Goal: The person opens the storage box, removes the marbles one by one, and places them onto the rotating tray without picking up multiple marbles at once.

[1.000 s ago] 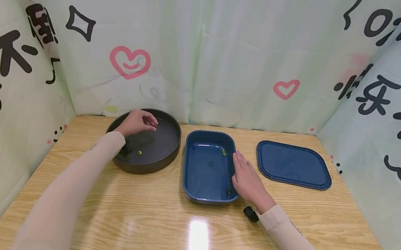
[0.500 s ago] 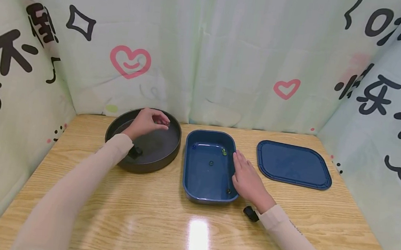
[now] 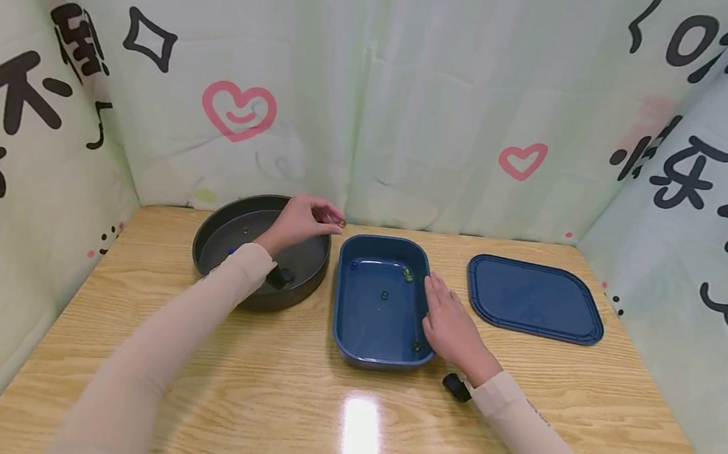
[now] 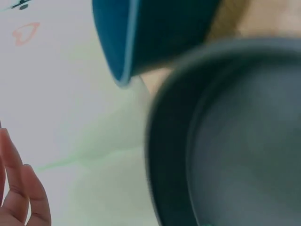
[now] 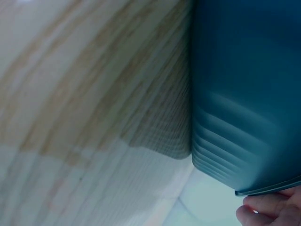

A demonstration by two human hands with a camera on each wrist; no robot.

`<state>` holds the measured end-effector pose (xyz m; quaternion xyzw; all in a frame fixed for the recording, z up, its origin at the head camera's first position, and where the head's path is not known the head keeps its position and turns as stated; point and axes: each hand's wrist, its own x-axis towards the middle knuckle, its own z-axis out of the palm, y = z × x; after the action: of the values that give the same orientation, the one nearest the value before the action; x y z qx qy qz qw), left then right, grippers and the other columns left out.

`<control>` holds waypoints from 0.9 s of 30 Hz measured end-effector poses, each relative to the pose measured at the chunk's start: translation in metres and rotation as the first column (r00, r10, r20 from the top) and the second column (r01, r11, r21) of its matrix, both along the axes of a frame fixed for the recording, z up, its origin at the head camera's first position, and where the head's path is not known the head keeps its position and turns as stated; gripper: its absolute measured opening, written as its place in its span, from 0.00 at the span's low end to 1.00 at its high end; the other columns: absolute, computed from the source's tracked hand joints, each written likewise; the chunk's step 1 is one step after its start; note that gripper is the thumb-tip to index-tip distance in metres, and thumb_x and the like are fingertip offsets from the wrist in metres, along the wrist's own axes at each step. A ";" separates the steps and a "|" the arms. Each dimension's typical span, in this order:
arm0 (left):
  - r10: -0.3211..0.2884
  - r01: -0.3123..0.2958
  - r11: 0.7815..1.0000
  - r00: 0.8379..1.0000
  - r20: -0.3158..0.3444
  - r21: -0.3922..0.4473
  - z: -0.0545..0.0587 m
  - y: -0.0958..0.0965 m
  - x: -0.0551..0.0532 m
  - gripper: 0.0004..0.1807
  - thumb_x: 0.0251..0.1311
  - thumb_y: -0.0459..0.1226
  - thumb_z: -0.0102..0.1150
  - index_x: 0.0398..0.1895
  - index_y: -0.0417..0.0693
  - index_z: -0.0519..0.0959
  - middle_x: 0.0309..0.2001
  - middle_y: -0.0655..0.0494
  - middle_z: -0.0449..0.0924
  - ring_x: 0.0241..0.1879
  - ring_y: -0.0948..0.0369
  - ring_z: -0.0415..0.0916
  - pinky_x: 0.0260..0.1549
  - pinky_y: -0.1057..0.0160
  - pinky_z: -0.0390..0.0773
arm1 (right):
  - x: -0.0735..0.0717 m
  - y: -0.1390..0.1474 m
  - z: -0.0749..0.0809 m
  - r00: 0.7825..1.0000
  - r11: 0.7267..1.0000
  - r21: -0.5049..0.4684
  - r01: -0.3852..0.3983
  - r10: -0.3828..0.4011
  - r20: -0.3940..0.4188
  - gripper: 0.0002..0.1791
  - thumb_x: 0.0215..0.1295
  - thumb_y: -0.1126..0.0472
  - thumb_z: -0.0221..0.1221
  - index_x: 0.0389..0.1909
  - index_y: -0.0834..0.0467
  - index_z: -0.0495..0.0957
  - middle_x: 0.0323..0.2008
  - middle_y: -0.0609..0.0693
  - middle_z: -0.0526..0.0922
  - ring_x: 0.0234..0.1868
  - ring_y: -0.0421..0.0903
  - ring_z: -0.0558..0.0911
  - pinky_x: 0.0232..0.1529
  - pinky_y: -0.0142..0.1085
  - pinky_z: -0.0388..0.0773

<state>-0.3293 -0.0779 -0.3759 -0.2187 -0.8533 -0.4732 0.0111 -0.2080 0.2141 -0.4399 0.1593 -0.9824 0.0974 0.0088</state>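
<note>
My left hand [image 3: 303, 224] pinches a small brownish glass marble [image 3: 341, 223] between thumb and fingertips. It hovers over the right rim of a round dark pan [image 3: 256, 301], near the blue box. In the left wrist view only some fingers [image 4: 35, 197] show, and the marble is out of sight. My right hand [image 3: 453, 332] rests with straight fingers against the right rim of the blue rectangular box [image 3: 366, 331]. Inside the box lie a blue marble [image 3: 354, 264], yellow-green marbles [image 3: 408, 274], a clear marble [image 3: 385, 295] and a dark marble [image 3: 416, 346].
In the pan, a blue marble [image 3: 231, 251] shows beside the left sleeve, with a tiny marble [image 3: 246, 229] farther back. A flat blue lid [image 3: 535, 300] lies on the wooden table [image 3: 279, 403] at right. A printed curtain [image 3: 429, 115] encloses the back and sides.
My left hand has moved right, from above the pan's middle to its right rim, carrying the marble. My right hand has stayed at the box.
</note>
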 end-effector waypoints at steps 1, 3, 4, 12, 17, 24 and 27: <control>-0.001 0.001 1.000 1.000 0.002 0.005 0.001 0.004 0.000 0.10 0.50 0.37 0.69 0.36 0.43 0.85 0.35 0.46 0.85 0.29 0.61 0.76 0.30 0.68 0.75 | 0.000 0.000 0.000 1.000 1.000 0.000 0.000 0.000 -0.002 0.33 0.67 0.64 0.44 0.70 0.71 0.48 0.72 0.66 0.51 0.73 0.60 0.53 0.69 0.54 0.54; -0.006 0.006 1.000 1.000 0.006 0.016 0.003 0.012 0.000 0.10 0.50 0.37 0.69 0.35 0.43 0.85 0.36 0.46 0.85 0.30 0.60 0.76 0.32 0.67 0.75 | 0.000 0.000 0.000 1.000 1.000 -0.002 -0.001 0.001 -0.006 0.33 0.67 0.64 0.44 0.70 0.71 0.49 0.72 0.66 0.51 0.72 0.60 0.54 0.69 0.54 0.54; -0.009 0.008 1.000 1.000 0.010 0.021 0.004 0.015 0.000 0.10 0.50 0.37 0.70 0.35 0.43 0.85 0.37 0.47 0.85 0.30 0.60 0.75 0.32 0.67 0.75 | 0.000 0.000 0.000 1.000 1.000 -0.001 -0.001 0.001 -0.007 0.33 0.67 0.64 0.44 0.70 0.71 0.49 0.72 0.66 0.51 0.72 0.60 0.54 0.69 0.54 0.55; -0.056 0.053 0.995 0.998 0.027 0.083 0.003 0.046 -0.001 0.11 0.49 0.36 0.70 0.37 0.43 0.85 0.38 0.47 0.85 0.30 0.60 0.75 0.31 0.69 0.74 | 0.000 0.001 -0.001 1.000 1.000 -0.005 -0.003 0.003 -0.011 0.33 0.67 0.64 0.44 0.70 0.71 0.49 0.72 0.66 0.50 0.73 0.60 0.54 0.69 0.54 0.54; -0.075 0.069 0.988 0.997 0.035 0.137 0.000 0.066 -0.003 0.11 0.50 0.37 0.70 0.37 0.43 0.85 0.38 0.47 0.85 0.30 0.61 0.76 0.31 0.69 0.74 | 0.000 0.001 0.000 1.000 1.000 -0.010 0.001 -0.002 -0.013 0.33 0.66 0.64 0.45 0.70 0.71 0.49 0.72 0.66 0.51 0.72 0.60 0.54 0.69 0.54 0.54; -0.109 0.100 0.980 0.993 0.044 0.171 -0.013 0.090 -0.005 0.12 0.50 0.36 0.69 0.39 0.42 0.85 0.38 0.47 0.85 0.31 0.61 0.76 0.31 0.71 0.73 | -0.001 0.001 -0.001 1.000 1.000 -0.009 0.002 -0.002 -0.004 0.33 0.67 0.64 0.44 0.70 0.71 0.49 0.72 0.66 0.51 0.73 0.59 0.54 0.70 0.53 0.54; -0.121 0.112 0.979 0.992 0.043 0.167 -0.022 0.098 -0.006 0.12 0.51 0.35 0.69 0.39 0.42 0.84 0.37 0.47 0.85 0.31 0.60 0.76 0.31 0.72 0.73 | -0.001 0.001 -0.001 1.000 1.000 -0.008 0.005 -0.005 0.000 0.33 0.67 0.63 0.44 0.70 0.70 0.48 0.72 0.65 0.51 0.73 0.59 0.53 0.70 0.53 0.53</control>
<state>-0.3354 0.0196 -0.3976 -0.2541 -0.7970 -0.5475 -0.0213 -0.2088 0.2151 -0.4409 0.1569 -0.9823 0.1016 0.0095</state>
